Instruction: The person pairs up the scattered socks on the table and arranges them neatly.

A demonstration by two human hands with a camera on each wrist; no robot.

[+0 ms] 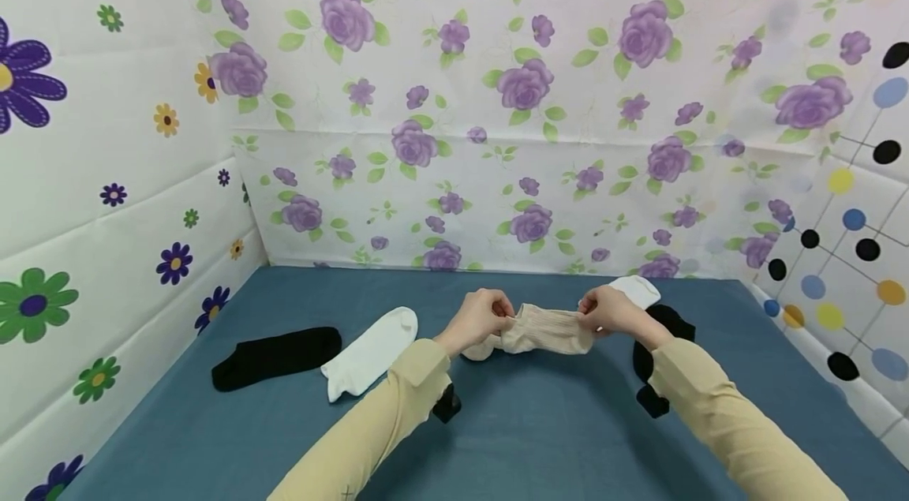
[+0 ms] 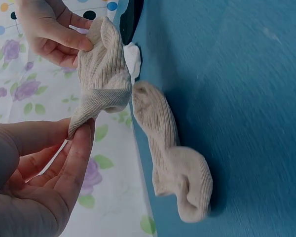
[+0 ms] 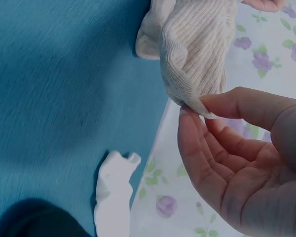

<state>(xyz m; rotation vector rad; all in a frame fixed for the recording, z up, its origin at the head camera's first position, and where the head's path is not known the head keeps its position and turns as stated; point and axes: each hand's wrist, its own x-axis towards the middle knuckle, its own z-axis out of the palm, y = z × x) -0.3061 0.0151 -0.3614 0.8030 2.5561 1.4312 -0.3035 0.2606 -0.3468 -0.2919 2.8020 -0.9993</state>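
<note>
A beige ribbed sock (image 1: 547, 330) is held up sideways between both hands, above the blue cloth. My left hand (image 1: 483, 318) pinches one end of it between thumb and fingers. At the opposite end my right hand (image 1: 609, 312) pinches the edge the same way. In the left wrist view the held sock (image 2: 104, 69) hangs bunched between the two hands. A second beige sock (image 2: 172, 153) lies crumpled on the cloth below; in the head view its end (image 1: 483, 347) shows by the left hand.
Left on the blue cloth (image 1: 284, 438) lie a black sock (image 1: 277, 357) and a white sock (image 1: 372, 351). Behind the right hand are another white sock (image 1: 637, 290) and a black one (image 1: 671, 321), partly hidden by the arm. Flowered sheeting (image 1: 461, 91) walls the back.
</note>
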